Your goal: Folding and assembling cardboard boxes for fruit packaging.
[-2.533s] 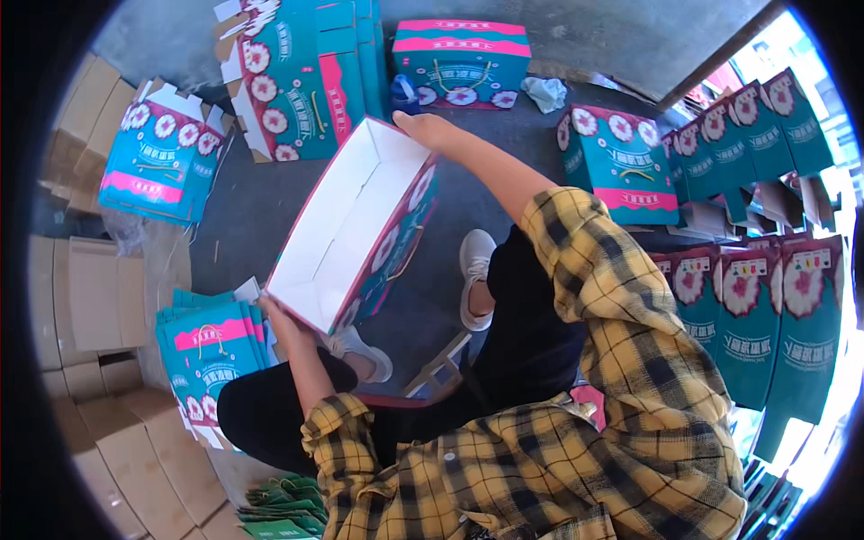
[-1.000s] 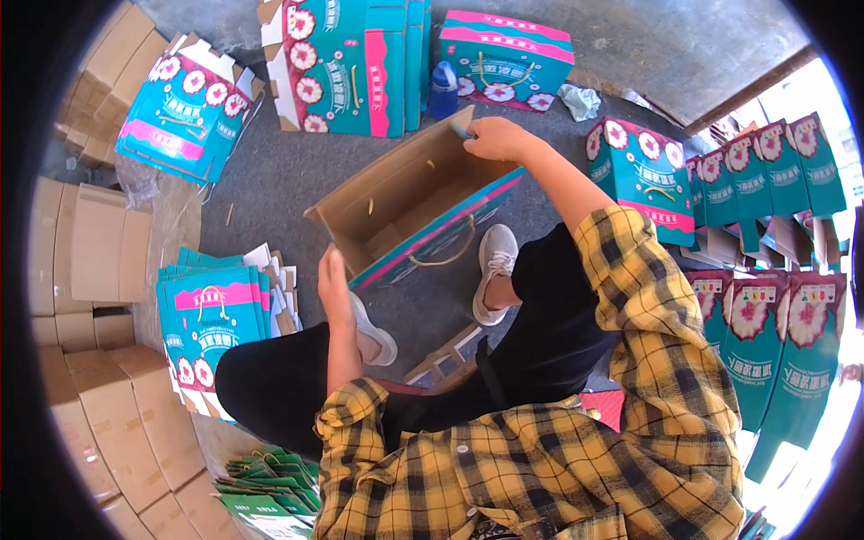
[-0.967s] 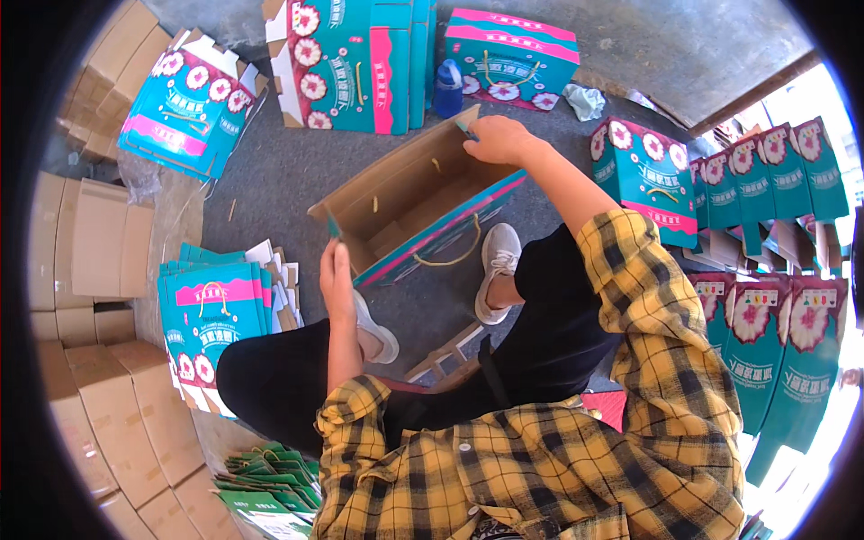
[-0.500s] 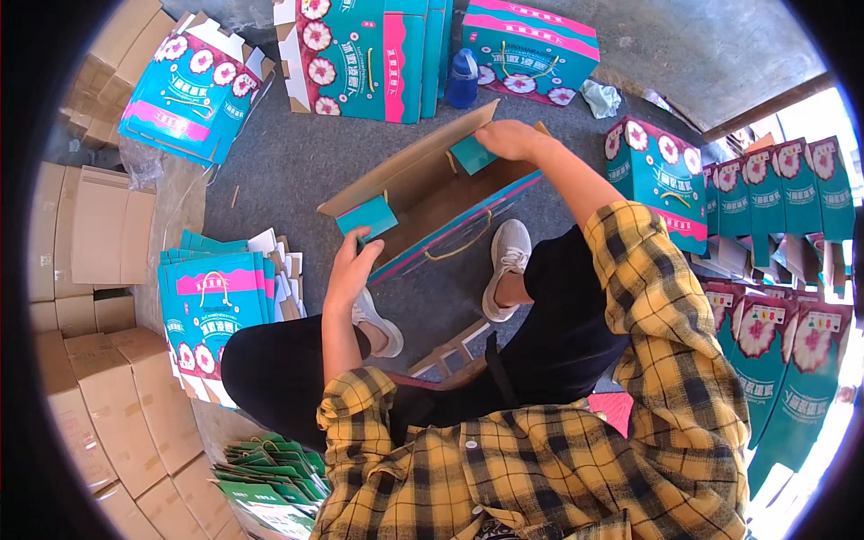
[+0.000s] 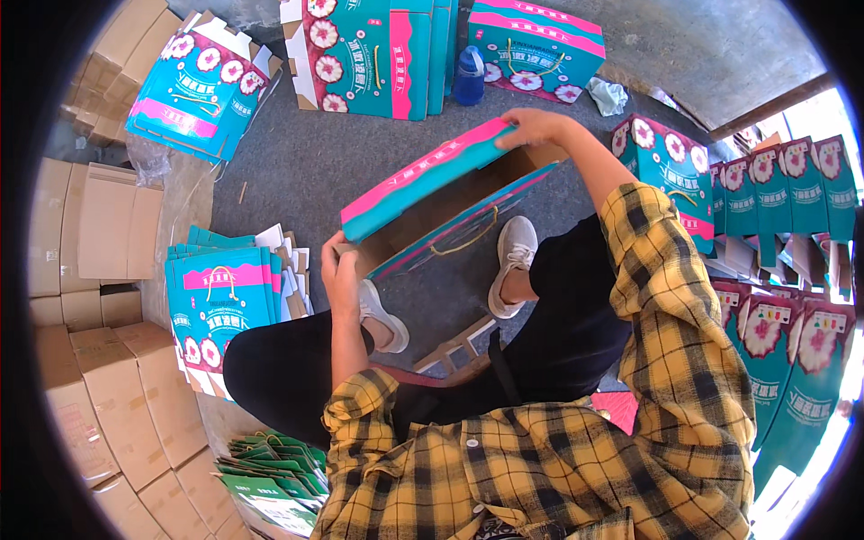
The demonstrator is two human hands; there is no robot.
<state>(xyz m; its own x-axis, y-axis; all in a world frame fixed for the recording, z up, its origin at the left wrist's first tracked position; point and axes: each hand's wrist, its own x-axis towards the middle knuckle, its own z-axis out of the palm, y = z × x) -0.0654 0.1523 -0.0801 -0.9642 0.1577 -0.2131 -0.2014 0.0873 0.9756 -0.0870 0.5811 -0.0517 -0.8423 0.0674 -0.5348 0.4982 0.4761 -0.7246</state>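
**Half-folded gift carton held at both ends**

The teal-and-pink printed cardboard carton [image 5: 441, 202] w/ a cord handle hangs above the grey floor [image 5: 297, 162], just in front of the seated person's white sneakers [image 5: 513, 261], tilted so its open brown inside faces the camera. A long pink-edged flap stands up along the top, prob. mid-fold. The right hand [image 5: 531, 126] is closed over the far upper corner of that flap, fingers curled on the edge, which steadies the top. The left hand [image 5: 340, 270] grips the near lower end, thumb and fingers pinching the board; how deep the fingers go inside is hard to tell from this angle. Holding opposite ends keeps the long box square while the panels stand.

Just beside the left knee lies a stack of flat teal cartons [image 5: 220, 301], within easy reach. Further left sit plain brown cardboard boxes [image 5: 99, 234]. Ahead, more flat teal blanks [image 5: 378, 54] lean together near a blue water bottle [image 5: 469, 76]. On the right, finished teal cartons [image 5: 792, 207] stand in rows, well apart from the hands.
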